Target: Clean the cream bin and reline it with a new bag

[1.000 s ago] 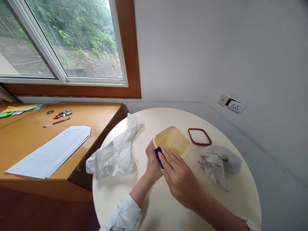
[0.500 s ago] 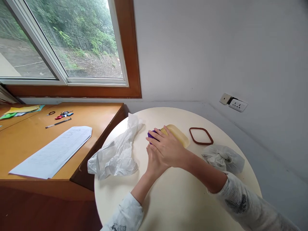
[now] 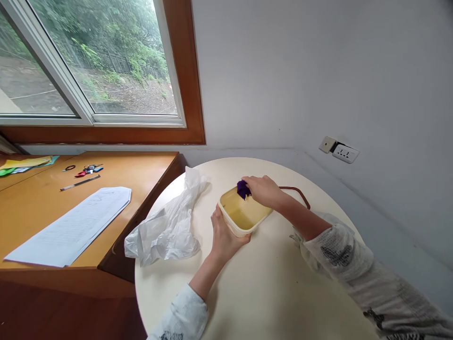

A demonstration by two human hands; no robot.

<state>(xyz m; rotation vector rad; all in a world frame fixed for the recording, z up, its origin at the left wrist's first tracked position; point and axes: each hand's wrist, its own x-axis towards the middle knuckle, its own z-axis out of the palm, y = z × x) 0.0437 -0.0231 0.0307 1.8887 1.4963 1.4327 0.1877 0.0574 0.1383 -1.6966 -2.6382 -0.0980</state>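
Hands: two. Left hand clamped on the tub's near-left side, thumb at the near corner. Right hand closed on the cloth at the far rim.

One tub, mid-table, open side up, tipped toward near. One purple cloth, bunched, partly inside the tub. One brown ring, far right, partly hidden by the right arm. Two bags: left bag, right bag mostly behind the sleeve. One round table.

Against half a second ago: right hand and cloth shifted from the tub's left side to its far side; hands now apart; tub's inside uncovered. Left bag unchanged.
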